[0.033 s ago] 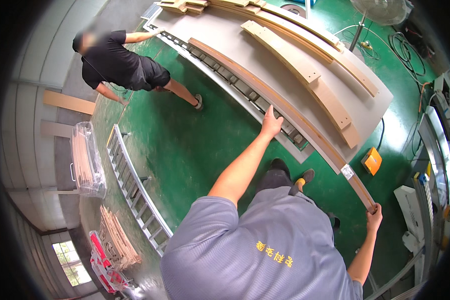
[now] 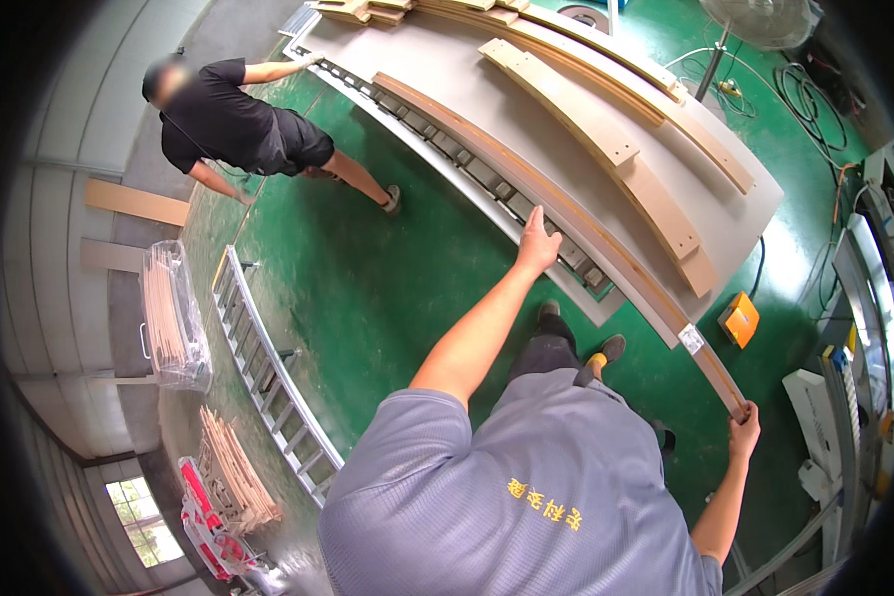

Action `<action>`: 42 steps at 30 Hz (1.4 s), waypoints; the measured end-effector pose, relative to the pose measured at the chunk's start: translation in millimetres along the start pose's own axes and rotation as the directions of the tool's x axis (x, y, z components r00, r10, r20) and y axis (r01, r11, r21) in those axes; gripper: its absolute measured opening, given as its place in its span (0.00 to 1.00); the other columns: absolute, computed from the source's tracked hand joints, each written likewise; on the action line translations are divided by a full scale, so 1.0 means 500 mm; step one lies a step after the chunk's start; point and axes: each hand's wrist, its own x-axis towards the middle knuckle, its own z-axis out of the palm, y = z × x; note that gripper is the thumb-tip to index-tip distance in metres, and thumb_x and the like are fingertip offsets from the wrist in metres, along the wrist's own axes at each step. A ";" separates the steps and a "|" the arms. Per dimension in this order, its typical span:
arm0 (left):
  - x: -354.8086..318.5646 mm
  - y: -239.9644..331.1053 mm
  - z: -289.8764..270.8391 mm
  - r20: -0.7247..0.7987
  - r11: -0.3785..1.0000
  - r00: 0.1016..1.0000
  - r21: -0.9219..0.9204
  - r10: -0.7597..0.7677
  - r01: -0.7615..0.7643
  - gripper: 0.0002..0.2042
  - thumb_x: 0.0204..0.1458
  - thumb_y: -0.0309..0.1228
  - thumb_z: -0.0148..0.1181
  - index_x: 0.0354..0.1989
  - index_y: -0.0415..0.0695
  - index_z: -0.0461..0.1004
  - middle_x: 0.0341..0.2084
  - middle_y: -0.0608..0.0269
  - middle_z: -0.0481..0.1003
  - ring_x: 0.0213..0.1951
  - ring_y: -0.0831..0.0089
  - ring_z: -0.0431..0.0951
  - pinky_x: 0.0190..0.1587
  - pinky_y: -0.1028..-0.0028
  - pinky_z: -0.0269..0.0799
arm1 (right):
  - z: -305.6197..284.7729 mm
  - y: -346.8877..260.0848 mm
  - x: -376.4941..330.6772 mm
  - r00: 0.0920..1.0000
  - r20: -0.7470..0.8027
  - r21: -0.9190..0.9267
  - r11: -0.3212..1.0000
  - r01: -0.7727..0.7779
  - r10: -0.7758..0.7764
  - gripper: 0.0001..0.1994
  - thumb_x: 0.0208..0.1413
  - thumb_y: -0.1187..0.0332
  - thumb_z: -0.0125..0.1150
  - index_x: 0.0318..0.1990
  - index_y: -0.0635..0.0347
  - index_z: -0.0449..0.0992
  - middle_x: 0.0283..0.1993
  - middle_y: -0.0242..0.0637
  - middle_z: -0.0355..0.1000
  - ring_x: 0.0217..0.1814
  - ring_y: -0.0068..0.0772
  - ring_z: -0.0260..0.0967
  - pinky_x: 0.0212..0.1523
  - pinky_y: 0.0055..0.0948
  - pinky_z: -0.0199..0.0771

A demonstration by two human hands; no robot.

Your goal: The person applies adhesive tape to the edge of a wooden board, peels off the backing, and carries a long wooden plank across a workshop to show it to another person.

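Observation:
My right hand (image 2: 744, 429) is closed around the near right end of a long, narrow wooden board (image 2: 717, 375) with a brown edge. This board runs along the tabletop's near side and sticks out past its right corner. A small white label (image 2: 690, 339) is on it. My left hand (image 2: 538, 245) lies on the pale slotted rail (image 2: 437, 147) beside the board, thumb up and the other fingers curled over the rail, partly hidden. At the rail's far left end, a co-worker's hand (image 2: 311, 60) touches the frame.
Curved wooden pieces (image 2: 576, 109) lie on the grey tabletop (image 2: 705, 223). A co-worker (image 2: 233, 124) in black stands far left. A metal ladder (image 2: 273, 377) lies on the green floor to the left. An orange box (image 2: 739, 320) and a cable coil (image 2: 803, 104) are at right.
The co-worker's body and leg have shifted slightly. My shoe below the rail is a little farther forward. Both my hands keep their places on the rail and the board.

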 end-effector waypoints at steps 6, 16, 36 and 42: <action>0.101 -0.031 -0.064 0.200 0.870 0.967 0.436 0.158 -0.232 0.40 0.49 0.27 0.58 0.74 0.35 0.52 0.76 0.44 0.48 0.77 0.50 0.46 0.78 0.56 0.42 | 0.105 -0.141 -0.005 0.986 0.009 -0.484 0.861 0.153 -0.169 0.43 0.47 0.77 0.71 0.73 0.61 0.58 0.75 0.50 0.57 0.75 0.56 0.56 0.73 0.45 0.61; 0.379 -0.073 -0.139 0.490 0.600 0.636 0.254 0.596 -0.758 0.32 0.40 0.38 0.78 0.57 0.56 0.74 0.55 0.59 0.71 0.64 0.56 0.66 0.69 0.54 0.58 | 0.371 -0.512 0.026 0.959 0.056 -0.497 0.825 0.269 -0.279 0.45 0.51 0.71 0.72 0.76 0.57 0.53 0.79 0.56 0.48 0.81 0.60 0.45 0.78 0.50 0.51; 0.508 -0.022 -0.151 0.753 0.573 0.473 0.158 0.457 -0.804 0.18 0.49 0.53 0.70 0.38 0.52 0.84 0.44 0.67 0.77 0.58 0.60 0.70 0.62 0.56 0.63 | 0.413 -0.616 0.054 0.989 0.055 -0.597 0.789 0.146 -0.141 0.46 0.55 0.64 0.69 0.78 0.56 0.47 0.79 0.47 0.50 0.80 0.54 0.47 0.77 0.60 0.47; 0.444 -0.058 -0.113 0.513 0.540 0.630 0.334 0.583 -0.772 0.36 0.47 0.54 0.71 0.62 0.49 0.70 0.67 0.52 0.63 0.73 0.49 0.54 0.75 0.44 0.43 | 0.428 -0.638 0.056 0.989 0.149 -0.630 0.769 0.111 -0.020 0.51 0.54 0.64 0.70 0.79 0.57 0.40 0.84 0.49 0.33 0.85 0.55 0.32 0.79 0.58 0.42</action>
